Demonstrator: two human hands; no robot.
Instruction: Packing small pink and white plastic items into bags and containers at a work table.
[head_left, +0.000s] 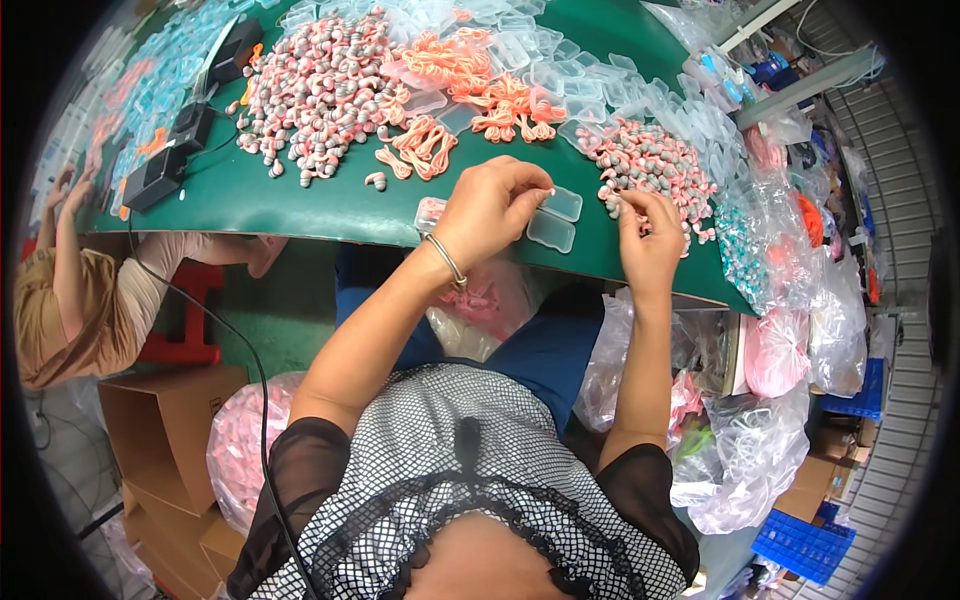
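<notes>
My left hand [490, 212], with a bracelet at the wrist, is pinched closed over an open clear plastic case [551, 234]. A tiny pale bit shows at its fingertips, too small to name. My right hand [650, 238] is at the near left edge of a pile of small pink and grey pieces [655, 165]. Its thumb and finger are pinched together; what they hold blends into the pile. Beside my left wrist sits another clear case [430, 213] with pink pieces inside, partly hidden by the hand.
A larger heap of pink-and-grey ridged pieces [320, 90] lies left on the green table [220, 205]. Orange cord bundles [450, 65] and many clear cases [575, 80] spread behind. Black boxes [155, 180] stand left, near another person's hands [68, 192]. A black cable [245, 345] hangs down.
</notes>
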